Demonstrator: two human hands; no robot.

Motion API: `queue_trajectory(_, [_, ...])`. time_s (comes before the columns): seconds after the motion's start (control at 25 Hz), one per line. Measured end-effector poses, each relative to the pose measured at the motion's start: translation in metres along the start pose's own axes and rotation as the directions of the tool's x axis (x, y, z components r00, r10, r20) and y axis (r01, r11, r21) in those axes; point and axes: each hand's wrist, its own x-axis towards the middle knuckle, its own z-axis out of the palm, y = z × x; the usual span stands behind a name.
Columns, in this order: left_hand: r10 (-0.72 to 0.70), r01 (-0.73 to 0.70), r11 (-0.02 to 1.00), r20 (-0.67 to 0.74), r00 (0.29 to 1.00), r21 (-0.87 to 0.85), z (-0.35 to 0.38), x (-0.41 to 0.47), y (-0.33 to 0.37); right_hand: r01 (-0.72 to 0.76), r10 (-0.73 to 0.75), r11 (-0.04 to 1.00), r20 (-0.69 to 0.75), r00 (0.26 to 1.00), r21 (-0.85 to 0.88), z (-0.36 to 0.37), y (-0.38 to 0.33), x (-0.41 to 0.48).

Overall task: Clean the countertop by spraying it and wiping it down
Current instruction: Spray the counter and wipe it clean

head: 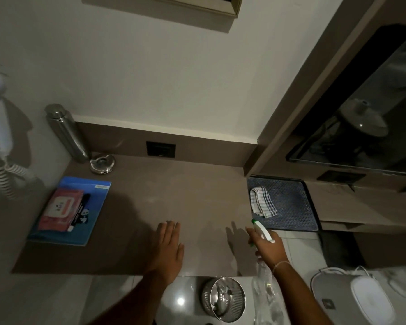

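The brown countertop (174, 195) fills the middle of the view. My left hand (168, 248) lies flat on its front part, palm down, fingers together, holding nothing. My right hand (268, 246) grips a clear spray bottle (263, 233) by its white and green trigger head, at the counter's front right corner; the nozzle points away from me and the clear body hangs below my wrist. A checked cloth (263, 202) lies folded on a dark blue mat (291, 202) to the right, apart from both hands.
At the left lie a blue folder (96, 207) with a red wipes pack (61, 211) and a black pen. A steel flask (66, 134) and a metal ashtray (102, 163) stand at the back left. A wall socket (161, 148) sits behind. A metal bin (224, 299) stands below.
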Motion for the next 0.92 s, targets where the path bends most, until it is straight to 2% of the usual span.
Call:
queue_trajectory(0.2, [-0.093,0.093,0.996,0.042,0.995,-0.001,-0.005,-0.016,-0.008,0.071,-0.073,0.997,0.029,0.997,0.036,0.012,-0.002,0.002])
queue_trajectory(0.32, [-0.111,0.105,0.989,0.05,0.993,0.105,-0.013,-0.025,-0.022,0.176,-0.161,0.978,0.135,0.978,-0.113,0.045,-0.019,0.0])
queue_trajectory(0.44, [-0.123,0.12,0.985,0.013,0.992,0.12,-0.022,-0.038,-0.042,0.267,-0.222,0.939,0.209,0.952,-0.219,0.076,-0.037,-0.004])
queue_trajectory(0.56, [-0.262,0.261,0.964,0.01,0.965,0.056,-0.029,-0.048,-0.061,0.259,-0.211,0.943,0.227,0.951,-0.207,0.103,-0.055,-0.006])
queue_trajectory(0.64, [-0.341,0.339,0.939,0.018,0.94,0.049,-0.032,-0.054,-0.069,0.259,-0.183,0.929,0.28,0.942,-0.264,0.12,-0.067,-0.01])
queue_trajectory(0.8, [-0.37,0.368,0.926,0.017,0.929,0.082,-0.044,-0.071,-0.075,0.353,-0.226,0.892,0.399,0.889,-0.282,0.146,-0.08,-0.023])
queue_trajectory(0.92, [-0.448,0.45,0.891,-0.038,0.893,0.063,-0.046,-0.079,-0.08,0.343,-0.21,0.902,0.428,0.879,-0.263,0.162,-0.081,-0.032])
